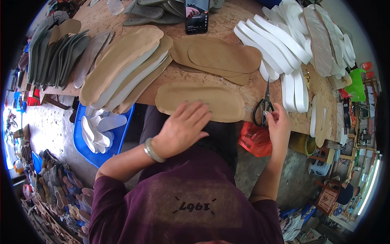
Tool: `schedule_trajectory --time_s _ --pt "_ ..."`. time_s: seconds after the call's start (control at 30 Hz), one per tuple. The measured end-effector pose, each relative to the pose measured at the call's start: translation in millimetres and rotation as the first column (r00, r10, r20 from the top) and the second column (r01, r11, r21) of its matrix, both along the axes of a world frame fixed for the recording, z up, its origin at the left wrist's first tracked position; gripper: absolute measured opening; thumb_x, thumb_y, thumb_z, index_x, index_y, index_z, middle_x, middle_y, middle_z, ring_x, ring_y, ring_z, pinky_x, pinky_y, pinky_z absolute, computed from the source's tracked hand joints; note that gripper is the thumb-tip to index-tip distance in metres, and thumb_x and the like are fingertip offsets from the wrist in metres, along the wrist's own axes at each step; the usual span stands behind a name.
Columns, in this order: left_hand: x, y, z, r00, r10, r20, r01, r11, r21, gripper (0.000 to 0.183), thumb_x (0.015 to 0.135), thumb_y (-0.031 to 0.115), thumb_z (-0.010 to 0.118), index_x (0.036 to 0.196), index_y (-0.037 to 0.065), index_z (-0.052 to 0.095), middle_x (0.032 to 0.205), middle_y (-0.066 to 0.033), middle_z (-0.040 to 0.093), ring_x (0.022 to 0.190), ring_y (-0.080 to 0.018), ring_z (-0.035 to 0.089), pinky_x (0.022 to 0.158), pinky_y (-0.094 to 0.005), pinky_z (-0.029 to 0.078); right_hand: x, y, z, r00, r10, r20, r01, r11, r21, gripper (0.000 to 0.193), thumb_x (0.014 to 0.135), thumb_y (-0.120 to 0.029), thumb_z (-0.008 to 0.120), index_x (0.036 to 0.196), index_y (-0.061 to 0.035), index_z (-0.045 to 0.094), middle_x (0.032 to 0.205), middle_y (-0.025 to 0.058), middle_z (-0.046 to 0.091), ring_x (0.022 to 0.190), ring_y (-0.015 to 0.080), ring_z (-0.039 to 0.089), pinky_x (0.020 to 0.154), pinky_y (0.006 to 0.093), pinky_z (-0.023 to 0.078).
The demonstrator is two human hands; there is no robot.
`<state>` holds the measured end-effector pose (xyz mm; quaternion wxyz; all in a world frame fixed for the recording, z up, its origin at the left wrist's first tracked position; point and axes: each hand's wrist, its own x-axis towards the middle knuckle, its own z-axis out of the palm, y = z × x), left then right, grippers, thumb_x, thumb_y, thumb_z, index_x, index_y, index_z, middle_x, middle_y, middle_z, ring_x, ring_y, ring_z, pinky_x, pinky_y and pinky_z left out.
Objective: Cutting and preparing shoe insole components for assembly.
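A tan insole-shaped piece (170,91) of leather-like sheet lies at the table's front edge, right before me. My left hand (187,124) rests flat on it, fingers stretched out, a pale bangle on the wrist. To the right, black-handled scissors (267,97) lie with their blades pointing away from me. The curled fingers and thumb of my right hand (278,124) are at the handle loops. Just behind the front piece, several brown insole pieces (223,55) overlap. On the left leans a stack of tan-covered white soles (126,61).
White soles (268,40) are piled at the right. Grey soles (57,57) stand at the far left, with more at the back. A phone (197,16) stands at the back. Below the table are a blue bin (79,136) of white pieces and a red plastic bag (256,140).
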<state>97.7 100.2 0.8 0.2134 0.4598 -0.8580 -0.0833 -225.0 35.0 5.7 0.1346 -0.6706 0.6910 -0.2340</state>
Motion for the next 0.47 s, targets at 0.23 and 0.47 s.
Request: schedule_trajectory --time_s 0.23,0.47 --pt "-19 -2 -16 1.000 0.017 0.021 -0.015 0.998 -0.068 0.060 0.078 0.032 0.077 0.129 0.008 0.057 0.138 -0.0087 0.055 0.132 -0.0262 0.048 0.107 -0.0463 0.039 3 -4 -21 0.997 -0.013 -0.075 0.013 1.000 0.003 0.051 0.082 -0.012 0.075 0.129 -0.0071 0.056 0.090 0.0117 0.058 0.082 0.0276 0.058 0.078 0.0386 0.049" --pt "10 4 -18 0.945 0.018 -0.328 -0.010 1.000 0.028 0.060 0.082 0.027 0.074 0.136 0.011 0.053 0.138 -0.0134 0.055 0.136 -0.0229 0.046 0.111 -0.0455 0.034 4 -6 -19 0.993 -0.070 -0.093 0.082 0.988 0.131 0.058 0.085 -0.013 0.073 0.139 -0.0141 0.051 0.088 0.0071 0.057 0.080 0.0217 0.058 0.076 0.0356 0.050"
